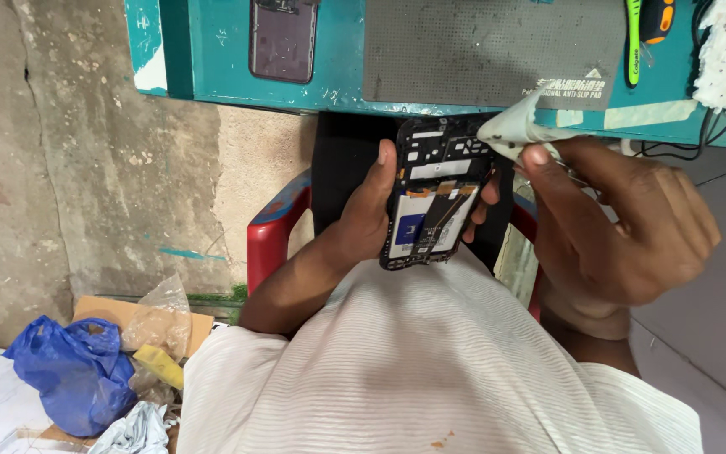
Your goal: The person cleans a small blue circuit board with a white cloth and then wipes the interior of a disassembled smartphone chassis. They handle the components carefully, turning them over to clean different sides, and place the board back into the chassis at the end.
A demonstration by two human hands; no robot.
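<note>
An opened smartphone [435, 195], back cover off and its white battery, blue label and orange flex cables exposed, sits upright in my left hand [361, 220] over my lap, just below the edge of the teal workbench [203, 50]. My left thumb lies along the phone's left side while my fingertips curl round its right edge, a firm clasp on the black frame. My right hand [623, 223] is closed on a crumpled, spotted white cloth [514, 128], pinched under thumb and forefinger, its tip touching the phone's upper right corner. I wear a ribbed white shirt [430, 361] and sit on a red plastic chair [269, 229]. On the bench above lie a grey anti-slip mat [481, 46], a second phone [282, 38] lying flat with a dark back, and a green and an orange-black tool handle [644, 29]. On the floor to my left, a blue plastic bag [73, 370] rests beside clear wrappers and cardboard [128, 313], near a rough concrete wall [69, 143].
</note>
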